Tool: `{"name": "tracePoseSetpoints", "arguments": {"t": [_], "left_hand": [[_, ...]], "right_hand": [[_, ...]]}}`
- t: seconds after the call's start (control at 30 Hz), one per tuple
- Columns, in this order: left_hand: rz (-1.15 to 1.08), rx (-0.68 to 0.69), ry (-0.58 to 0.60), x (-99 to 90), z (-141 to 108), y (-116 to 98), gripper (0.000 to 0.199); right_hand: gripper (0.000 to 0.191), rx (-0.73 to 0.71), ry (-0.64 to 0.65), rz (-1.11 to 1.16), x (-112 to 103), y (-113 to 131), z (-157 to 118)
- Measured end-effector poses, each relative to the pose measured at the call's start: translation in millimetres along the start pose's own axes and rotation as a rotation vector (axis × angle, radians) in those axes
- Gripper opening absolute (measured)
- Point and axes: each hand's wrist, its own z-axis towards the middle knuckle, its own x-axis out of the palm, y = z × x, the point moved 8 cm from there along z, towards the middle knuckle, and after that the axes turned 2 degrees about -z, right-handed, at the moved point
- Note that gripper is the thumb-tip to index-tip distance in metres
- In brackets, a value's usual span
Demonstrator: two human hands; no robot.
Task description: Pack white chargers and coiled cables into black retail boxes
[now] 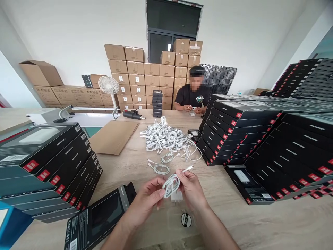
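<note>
The left hand [145,198] cups a white coiled cable [171,185], its fingers curled around the loops, while the right hand [191,187] pinches the same coil from the other side, the cable's plug [188,168] sticking out above its fingers. The coil is held in the air over the near edge of the desk [262,222]. Just below it stand a white charger [177,197] and a small round black disc [186,219], and a black box [105,213] with its end flap raised lies near the left hand. Much of the loose stock is yet to be dealt with: a large heap of white cables [162,135] covers the middle of the desk, and a smaller coil [161,169] lies apart from it, nearer the hands. Tall rows of closed black boxes [234,132] fill the right side and more [47,166] lean at the left, though whether they are filled cannot be told. Across the desk, a person in a black T-shirt [192,97] has both hands on something small and white, with brown cartons [137,80] stacked behind.
</note>
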Motion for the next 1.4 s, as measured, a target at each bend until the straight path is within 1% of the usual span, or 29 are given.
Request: {"name": "tracePoseSetpoints", "arguments": {"t": [0.07,0.13,0.2,0.27,0.33,0.43,0.6,0.7,0.77,0.87,0.97,1.03,1.1,1.17,1.27,1.33,1.4], "left_hand": [[-0.088,0.016,-0.043,-1.5,0.4,-1.5,0.034],[-0.184,0.023,-0.117,-5.6,0.1,-1.6,0.035],[-0.257,0.019,-0.178,-9.2,-0.8,-0.2,0.038],[-0.311,0.018,-0.205,-10.7,-1.7,1.2,0.044],[-0.352,0.022,-0.187,-9.2,-1.7,2.0,0.045],[-0.396,0.035,-0.145,-6.1,-0.7,2.1,0.041],[-0.45,0.056,-0.13,-9.0,-1.9,0.4,0.033],[-0.459,0.067,-0.057,-8.3,-5.3,-3.7,0.034],[-0.439,0.075,-0.017,-8.0,-7.5,-6.0,0.037],[-0.432,0.078,-0.012,-8.9,-8.7,-5.9,0.034],[-0.423,0.063,-0.009,-7.1,-7.6,-2.0,0.033],[-0.404,0.05,-0.021,-7.5,-6.6,1.3,0.03],[-0.392,0.05,-0.02,-8.2,-6.0,3.1,0.03],[-0.396,0.052,-0.001,-8.0,-6.0,3.7,0.033],[-0.409,0.005,0.034,-4.8,-6.7,7.6,0.035],[-0.406,-0.036,0.06,-0.8,-7.1,10.6,0.036],[-0.398,-0.04,0.049,-0.2,-6.6,11.1,0.035]], "right_hand": [[0.041,0.007,0.017,0.016,4.7,-2.1,-2.3],[0.04,0.013,0.043,0.028,8.8,-3.0,-5.2],[0.036,0.021,0.085,0.04,12.8,-3.3,-8.1],[0.034,0.025,0.141,0.049,16.9,-3.2,-10.5],[0.036,0.029,0.182,0.053,19.9,-3.7,-11.7],[0.036,0.05,0.207,0.071,23.4,-6.0,-12.0],[0.036,0.066,0.174,0.106,25.5,-7.2,-12.4],[0.033,0.063,0.188,0.143,26.2,-4.3,-12.5],[0.03,0.068,0.173,0.188,22.7,-2.3,-11.2],[0.026,0.099,0.138,0.246,16.2,-2.9,-9.2],[0.025,0.143,0.139,0.274,16.7,-7.9,-11.2],[0.026,0.199,0.157,0.282,21.8,-13.5,-15.3],[0.027,0.279,0.207,0.271,30.2,-19.2,-21.0],[0.027,0.337,0.269,0.248,37.6,-21.6,-26.0],[0.025,0.343,0.317,0.232,40.1,-19.9,-27.9],[0.026,0.339,0.318,0.225,37.2,-20.8,-26.0],[0.028,0.333,0.307,0.179,32.0,-23.6,-22.0]]}}
